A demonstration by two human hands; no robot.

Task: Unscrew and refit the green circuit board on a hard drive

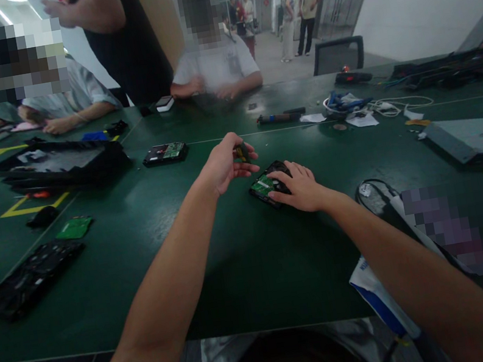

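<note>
In the head view, my right hand (298,187) rests over a black device with an exposed green circuit board (263,186), which lies flat on the green table. Its fingers are bent over the top and right side of the casing. Just to the left and slightly above the board, my left hand (230,163) is curled round a small black-and-yellow handle (243,153). Most of that thing is hidden by the fingers, so its working end cannot be made out. A similar black device with a green board (166,153) lies farther off to the left.
A black tray (58,165) sits at the left, near a loose green board (74,227) and a long black part (30,278). To the right are a grey metal box (479,138), cables (349,104) and a black-and-blue tool (279,117). A person (215,65) sits opposite.
</note>
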